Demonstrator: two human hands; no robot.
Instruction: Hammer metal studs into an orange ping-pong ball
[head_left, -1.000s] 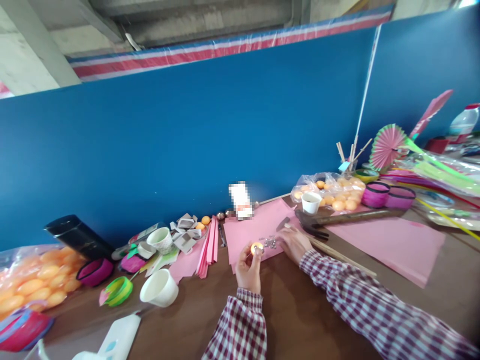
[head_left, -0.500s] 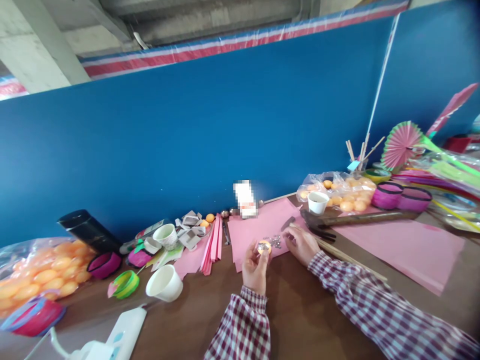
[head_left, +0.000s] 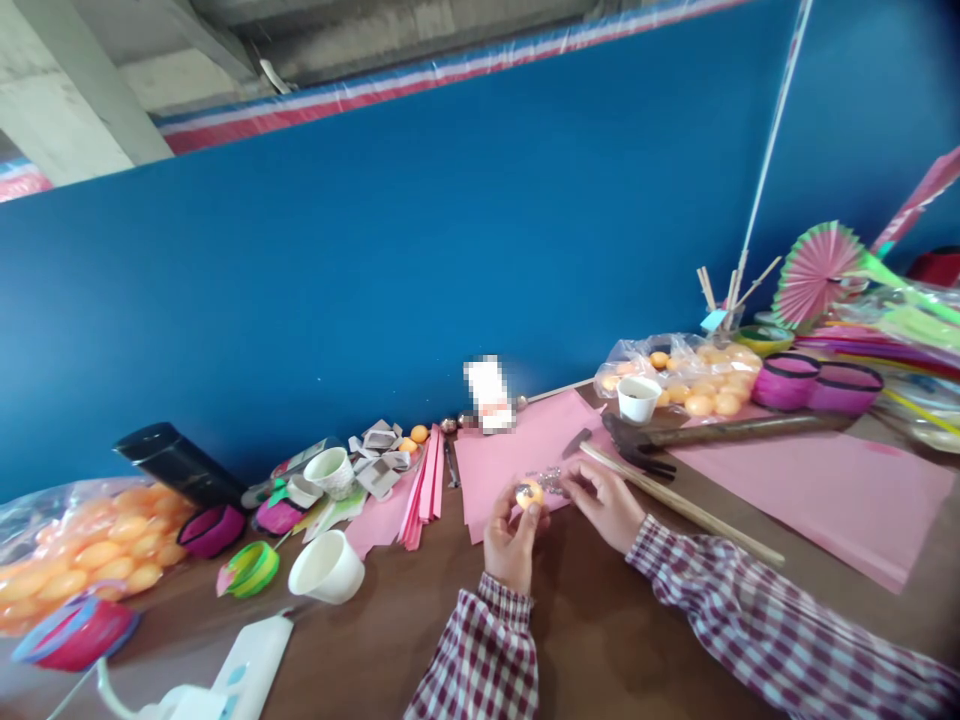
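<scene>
Just above the brown tabletop (head_left: 585, 640), at the near edge of a pink sheet (head_left: 491, 460), the left hand (head_left: 510, 535) pinches an orange ball (head_left: 531, 496) between thumb and fingers, a silvery patch on its upper side. Being round, the ball has no long axis. From the right hand (head_left: 609, 505) it lies to the left and slightly nearer the body, with small silvery pieces (head_left: 551, 480) scattered on the sheet between and just beyond. The right fingertips are nearest the scatter's right edge, thumb and forefinger close together; whether they grip a piece cannot be told. A thin-handled hammer (head_left: 686, 505) slants past that hand, its head at the far end.

Well to the left, a white cup (head_left: 326, 580) stands tilted, showing its pale inside. A bag (head_left: 97, 550) on the far left holds orange balls. Farther back on the right, another bag (head_left: 709, 375) holds more, beside a small white cup (head_left: 639, 402) whose contents are unclear; behind them, a clear cup (head_left: 726, 320) holds wooden sticks.
</scene>
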